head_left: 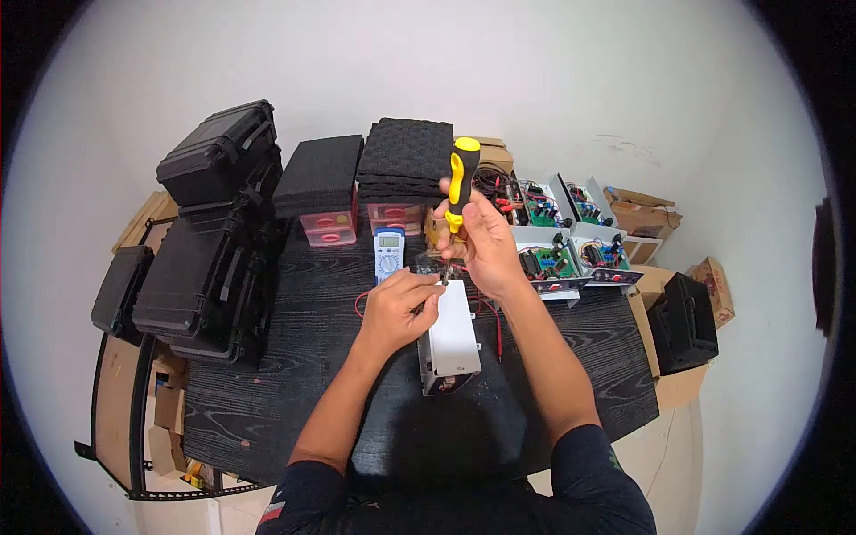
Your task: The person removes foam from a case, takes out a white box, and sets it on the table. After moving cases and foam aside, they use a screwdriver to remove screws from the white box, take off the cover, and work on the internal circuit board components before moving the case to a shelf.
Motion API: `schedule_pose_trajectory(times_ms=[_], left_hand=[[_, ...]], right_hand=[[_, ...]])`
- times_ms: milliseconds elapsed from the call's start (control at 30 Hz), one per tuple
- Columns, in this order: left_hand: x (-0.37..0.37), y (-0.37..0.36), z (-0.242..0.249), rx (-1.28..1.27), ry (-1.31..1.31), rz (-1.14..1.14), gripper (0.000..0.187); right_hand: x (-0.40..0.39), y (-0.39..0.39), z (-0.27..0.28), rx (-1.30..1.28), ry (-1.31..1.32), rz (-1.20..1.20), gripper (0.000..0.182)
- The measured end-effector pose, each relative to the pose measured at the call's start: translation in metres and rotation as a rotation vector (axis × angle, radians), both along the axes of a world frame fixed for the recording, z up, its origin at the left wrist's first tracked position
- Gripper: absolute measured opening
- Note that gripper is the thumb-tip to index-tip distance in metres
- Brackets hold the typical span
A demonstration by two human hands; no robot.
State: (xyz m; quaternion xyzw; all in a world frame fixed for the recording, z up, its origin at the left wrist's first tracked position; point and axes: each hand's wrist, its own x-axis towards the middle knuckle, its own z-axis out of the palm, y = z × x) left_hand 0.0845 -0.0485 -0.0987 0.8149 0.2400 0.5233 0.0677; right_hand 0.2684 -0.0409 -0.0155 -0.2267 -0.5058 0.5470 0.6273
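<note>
Here the yellow-and-black screwdriver (461, 183) is gripped near-upright in the right hand (489, 245), its handle pinched between thumb and fingers, its shaft aimed down at the far end of the white metal case (453, 330) on the table (303, 357)! The left hand (397, 308) is held curled right by the tip; whether anything is pinched there cannot be told. Beyond it, a digital multimeter (389, 254) is seen.

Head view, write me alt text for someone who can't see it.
The right hand holds a screwdriver, handle up, at the far end of a white box; the left hand is at that end too. A multimeter sits beyond, black cases at left, circuit boards at right.
</note>
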Motion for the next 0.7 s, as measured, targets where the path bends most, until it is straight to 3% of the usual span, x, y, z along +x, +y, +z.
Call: schedule_pose_trajectory(times_ms=[167,267,433,533,700], left_hand=[[-0.001,0.0,0.003,0.023,-0.002,-0.002,0.013],[-0.001,-0.002,0.007,0.013,0.016,0.004,0.014],[0.001,-0.005,0.014,-0.008,0.016,-0.003,0.016],[-0.001,-0.005,0.014,-0.034,0.032,-0.008,0.017],[-0.001,-0.005,0.011,-0.113,0.021,-0.019,0.017]], right_hand=[[-0.002,0.004,-0.002,0.093,0.034,-0.036,0.035],[0.002,0.005,-0.005,0.105,-0.137,-0.173,0.027],[0.005,0.002,0.0,-0.001,0.043,0.11,0.049],[0.008,0.0,0.008,0.005,0.113,0.164,0.041],[0.003,0.003,-0.008,0.2,-0.16,-0.175,0.037]])
